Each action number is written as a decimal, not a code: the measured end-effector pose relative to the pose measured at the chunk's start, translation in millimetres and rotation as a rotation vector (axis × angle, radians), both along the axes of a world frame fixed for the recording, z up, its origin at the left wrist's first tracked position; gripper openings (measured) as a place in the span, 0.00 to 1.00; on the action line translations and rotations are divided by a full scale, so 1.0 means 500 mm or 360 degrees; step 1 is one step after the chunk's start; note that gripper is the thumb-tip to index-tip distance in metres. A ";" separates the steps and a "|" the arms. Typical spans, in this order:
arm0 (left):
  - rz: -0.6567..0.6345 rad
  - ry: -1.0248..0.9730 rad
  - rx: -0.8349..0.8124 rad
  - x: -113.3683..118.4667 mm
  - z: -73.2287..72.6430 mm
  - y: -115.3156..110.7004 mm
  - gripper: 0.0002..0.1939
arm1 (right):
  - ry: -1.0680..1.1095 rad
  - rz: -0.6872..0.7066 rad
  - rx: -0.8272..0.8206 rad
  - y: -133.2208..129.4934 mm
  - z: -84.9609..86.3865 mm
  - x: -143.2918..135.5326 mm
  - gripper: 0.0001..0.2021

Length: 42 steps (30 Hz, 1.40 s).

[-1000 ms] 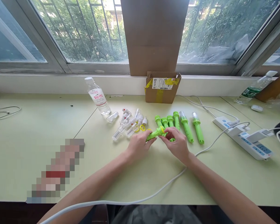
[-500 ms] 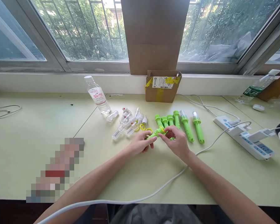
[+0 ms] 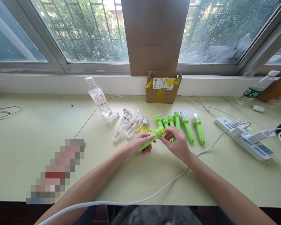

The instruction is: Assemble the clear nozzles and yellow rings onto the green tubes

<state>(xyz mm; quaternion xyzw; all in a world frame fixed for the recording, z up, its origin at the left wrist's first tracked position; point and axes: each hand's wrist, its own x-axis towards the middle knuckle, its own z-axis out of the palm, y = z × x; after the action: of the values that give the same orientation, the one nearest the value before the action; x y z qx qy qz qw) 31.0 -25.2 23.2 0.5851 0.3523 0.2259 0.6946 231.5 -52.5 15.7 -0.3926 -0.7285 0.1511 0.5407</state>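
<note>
My left hand (image 3: 142, 142) is closed round a green plastic handle (image 3: 146, 145) shaped like a small torch body, its wider end tilted up to the right. At that wider end, a yellow ring (image 3: 162, 130) sits between the fingers of my right hand (image 3: 174, 137), which pinch its edge. Just beyond my hands lie several more green handles (image 3: 176, 120), two of them topped with a clear cap (image 3: 182, 114). Behind my left hand, several clear plastic tubes with white ends (image 3: 121, 128) lie in a loose heap, with more yellow rings (image 3: 143, 128) beside them.
A water bottle (image 3: 98, 97) stands behind the heap, and an open cardboard box (image 3: 161, 93) is by the window. To the right is a power strip (image 3: 257, 145); its white cable (image 3: 168, 184) crosses the table beneath my right forearm. A blurred-out patch (image 3: 57, 170) covers something at the left.
The green handle now shows more of its length below my left hand, and my left fingers have shifted along it. My right hand stays at the yellow ring.
</note>
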 end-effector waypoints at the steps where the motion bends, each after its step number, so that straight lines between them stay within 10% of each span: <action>1: -0.0010 0.0003 -0.0006 0.000 0.000 0.000 0.22 | 0.0002 0.0000 0.0006 0.000 0.000 -0.001 0.08; 6: 0.0015 0.0102 0.0161 0.007 -0.001 -0.004 0.21 | -0.0037 -0.0069 0.0107 -0.001 -0.010 0.000 0.07; 12: 0.0403 0.0815 0.1315 0.021 -0.011 -0.017 0.15 | -0.0076 -0.0169 0.0068 0.002 -0.018 0.000 0.06; 16: 0.0540 0.1075 0.1487 0.027 -0.022 -0.025 0.16 | -0.0032 -0.0198 0.0003 0.001 -0.016 -0.002 0.07; 28: 0.0368 0.0374 0.0521 0.025 0.002 -0.025 0.19 | 0.0005 -0.0074 -0.0253 0.006 -0.009 0.002 0.08; 42: 0.0134 0.0117 0.0163 0.005 0.000 -0.001 0.22 | -0.0012 0.0025 -0.0194 0.003 -0.007 0.002 0.08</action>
<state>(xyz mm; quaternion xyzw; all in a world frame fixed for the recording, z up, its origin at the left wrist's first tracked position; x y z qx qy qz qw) 33.7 -25.7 23.2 0.6123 0.3899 0.2510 0.6403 232.7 -50.9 12.3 -0.4195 -0.7231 0.1980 0.5118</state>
